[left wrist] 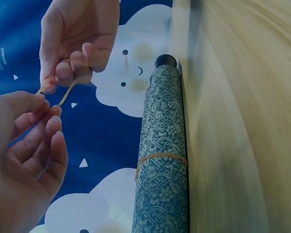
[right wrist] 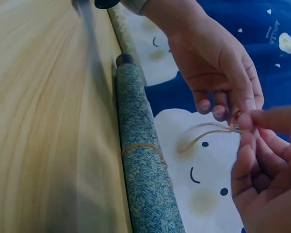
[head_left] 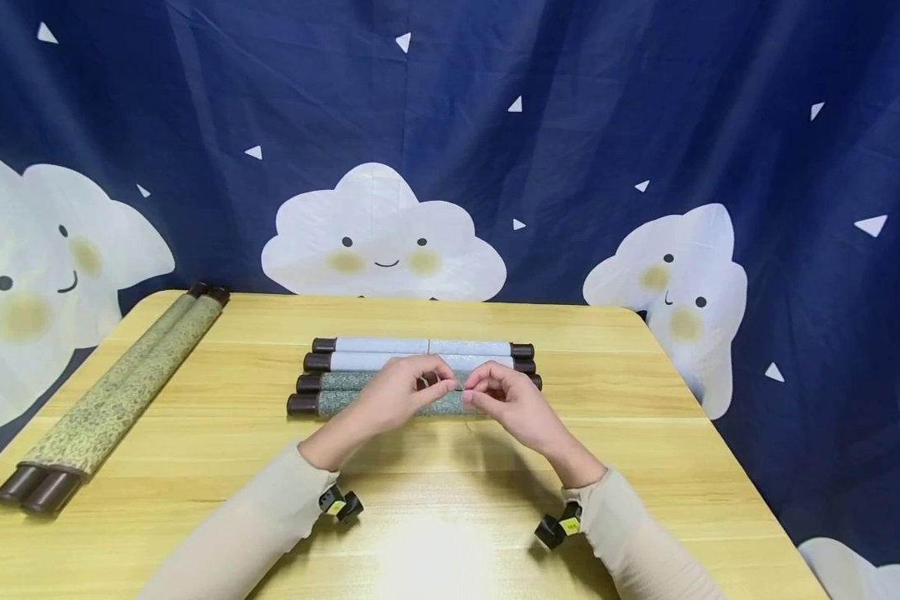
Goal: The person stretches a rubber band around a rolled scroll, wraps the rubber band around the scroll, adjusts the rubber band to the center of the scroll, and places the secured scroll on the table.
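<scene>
Both hands meet over a green patterned hanging scroll (head_left: 341,402), rolled onto two rods with dark brown ends, lying crosswise on the table. The left hand (head_left: 399,390) and right hand (head_left: 515,406) pinch a thin yellow-brown cord (left wrist: 67,93) between thumbs and fingertips, close together. In the right wrist view, loose strands of the cord (right wrist: 203,135) hang from the fingers. A cord band (left wrist: 162,155) runs round the middle of the green scroll. Whether a knot is in the cord is hidden by the fingertips.
Directly behind the green scroll lies a pale blue-white scroll (head_left: 382,362) with a thin cord across it. A longer yellow-green scroll (head_left: 123,400) lies slanted along the left side of the wooden table (head_left: 645,500). A dark blue curtain (head_left: 450,100) with clouds hangs behind.
</scene>
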{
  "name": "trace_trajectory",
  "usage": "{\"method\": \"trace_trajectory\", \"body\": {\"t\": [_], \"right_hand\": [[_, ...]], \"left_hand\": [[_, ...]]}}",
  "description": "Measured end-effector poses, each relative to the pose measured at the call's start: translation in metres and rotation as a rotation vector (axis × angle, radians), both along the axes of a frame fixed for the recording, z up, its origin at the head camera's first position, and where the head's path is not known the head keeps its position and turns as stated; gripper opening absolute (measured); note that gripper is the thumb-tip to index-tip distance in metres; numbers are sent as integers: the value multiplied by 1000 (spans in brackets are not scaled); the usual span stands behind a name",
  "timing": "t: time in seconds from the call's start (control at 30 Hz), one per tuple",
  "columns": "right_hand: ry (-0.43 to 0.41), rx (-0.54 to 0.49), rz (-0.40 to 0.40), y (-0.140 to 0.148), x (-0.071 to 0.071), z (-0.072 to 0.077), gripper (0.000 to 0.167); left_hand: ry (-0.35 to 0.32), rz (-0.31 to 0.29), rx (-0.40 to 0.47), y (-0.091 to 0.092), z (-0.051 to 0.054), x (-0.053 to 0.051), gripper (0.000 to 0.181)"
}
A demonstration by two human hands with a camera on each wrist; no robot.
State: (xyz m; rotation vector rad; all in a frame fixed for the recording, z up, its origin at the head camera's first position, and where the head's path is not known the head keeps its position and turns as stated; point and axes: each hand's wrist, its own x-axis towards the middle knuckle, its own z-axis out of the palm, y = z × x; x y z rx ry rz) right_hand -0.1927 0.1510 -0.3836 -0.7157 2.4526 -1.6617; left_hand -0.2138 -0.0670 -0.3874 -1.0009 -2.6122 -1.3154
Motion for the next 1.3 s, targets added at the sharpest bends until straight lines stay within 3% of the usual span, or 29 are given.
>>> {"method": "trace_trajectory", "body": {"t": [0.17,0.43,0.5,0.67,0.83,0.97,1.03,1.17,1.3], "right_hand": [[-1,76,46,4,-4,0,13],[-38,89,-45,20,-11,11,13],[-39,61,-73,27,-16,5,13],[-31,-46,-174,32,-19,8,13],[-50,-231,-239,34,-22,11,17],[-58,-363,-272,35,-23,14,5],[-62,-415,-283,34,-22,15,7],[-73,-440,-290,33,-21,16,10],[-88,-361,-242,30,-19,13,8]], "left_hand": [[-11,46,46,-4,1,-2,12],[-24,133,66,-9,3,-6,11],[-16,137,59,-9,3,-6,5],[-35,109,4,-9,3,-6,3],[-63,72,-42,-8,2,-6,7],[-56,39,-49,-8,0,-7,7],[-53,30,-46,-8,0,-7,6],[-75,39,-38,-8,1,-6,5],[-109,58,-10,-8,3,-5,4]]}}
